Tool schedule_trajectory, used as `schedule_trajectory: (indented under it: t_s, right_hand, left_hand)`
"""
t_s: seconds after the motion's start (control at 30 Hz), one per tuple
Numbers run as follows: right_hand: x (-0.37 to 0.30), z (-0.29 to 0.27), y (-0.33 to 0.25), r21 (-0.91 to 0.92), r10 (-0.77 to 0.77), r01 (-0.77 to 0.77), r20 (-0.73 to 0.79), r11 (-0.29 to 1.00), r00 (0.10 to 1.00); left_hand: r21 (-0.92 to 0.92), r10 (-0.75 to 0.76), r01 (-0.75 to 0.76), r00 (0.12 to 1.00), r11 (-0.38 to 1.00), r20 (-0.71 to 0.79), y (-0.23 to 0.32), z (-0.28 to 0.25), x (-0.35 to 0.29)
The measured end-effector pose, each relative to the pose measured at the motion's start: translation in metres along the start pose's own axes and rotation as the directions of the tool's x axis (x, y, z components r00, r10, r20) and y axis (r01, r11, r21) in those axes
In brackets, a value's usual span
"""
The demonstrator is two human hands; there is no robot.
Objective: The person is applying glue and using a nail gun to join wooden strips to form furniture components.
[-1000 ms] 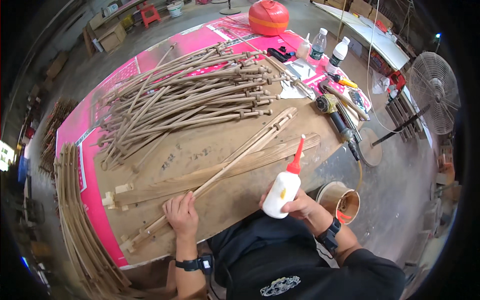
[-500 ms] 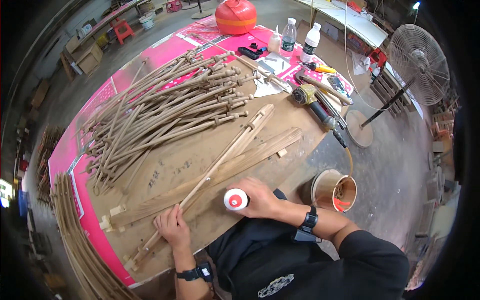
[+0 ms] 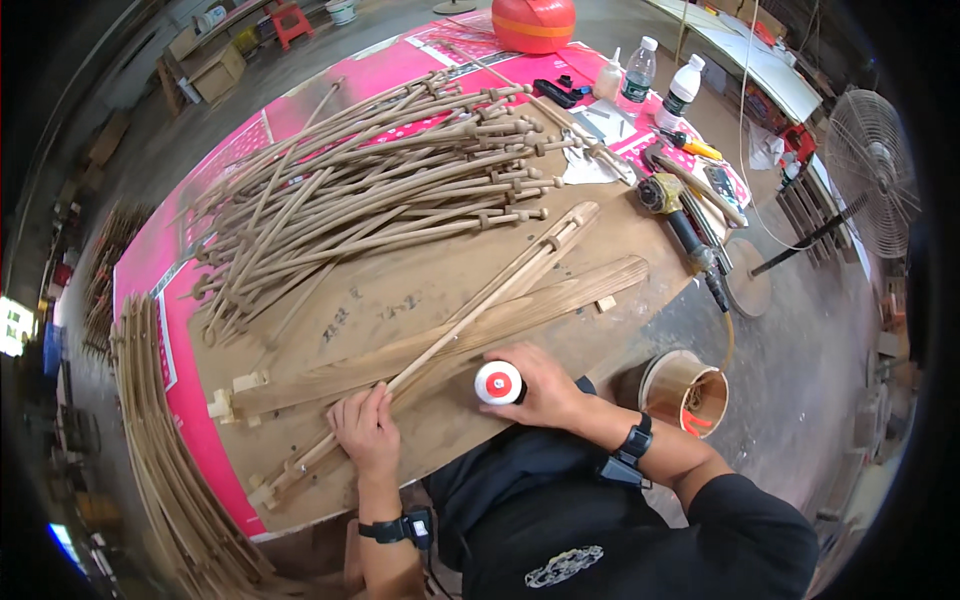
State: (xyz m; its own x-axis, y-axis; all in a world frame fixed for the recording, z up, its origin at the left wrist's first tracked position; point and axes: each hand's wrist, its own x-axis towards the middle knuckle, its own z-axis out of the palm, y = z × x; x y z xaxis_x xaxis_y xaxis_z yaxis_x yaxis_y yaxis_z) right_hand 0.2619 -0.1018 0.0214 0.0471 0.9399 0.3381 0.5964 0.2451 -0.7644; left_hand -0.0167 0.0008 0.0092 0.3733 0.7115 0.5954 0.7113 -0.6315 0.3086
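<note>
A round red object with an orange band (image 3: 534, 24) sits by the far edge of the worktable (image 3: 190, 400), and I can see a clear water bottle (image 3: 639, 72) next to a white-filled bottle (image 3: 681, 90) nearby. Toward the right edge lie a yellow-handled tool (image 3: 700, 148), a hammer (image 3: 705, 190) and, just beside it, a grinder (image 3: 685, 230), its hose (image 3: 728, 340) hanging down toward a bucket (image 3: 712, 392). Past that edge stands a pedestal fan (image 3: 882, 170); well beyond the table, a red stool (image 3: 291, 28) and a cardboard box (image 3: 218, 76).
</note>
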Motion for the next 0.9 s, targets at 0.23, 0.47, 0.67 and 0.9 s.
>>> schedule_trajectory:
  t_s: [0.23, 0.47, 0.67, 0.9]
  right_hand:
    - [-0.013, -0.081, 0.011, -0.205, -0.137, 0.147, 0.062, 0.968, 0.989]
    - [0.005, -0.208, 0.103, -0.774, 0.096, -0.365, -0.371, 0.518, 0.924]
    - [0.017, -0.249, 0.144, -0.766, 0.382, -0.531, -0.397, 0.362, 0.834]
    - [0.048, -0.297, 0.166, -0.632, 0.692, -0.700, -0.340, 0.334, 0.637]
  left_hand:
    - [-0.018, -0.021, 0.021, 1.000, 1.000, -0.021, -0.002, -0.002, 0.000]
    - [-0.052, -0.049, 0.050, 0.999, 0.997, 0.003, 0.002, -0.001, 0.006]
    - [-0.065, -0.054, 0.054, 0.999, 0.996, -0.002, 0.001, 0.000, 0.002]
    - [-0.077, -0.074, 0.073, 0.997, 0.994, -0.018, 0.001, -0.001, 0.003]
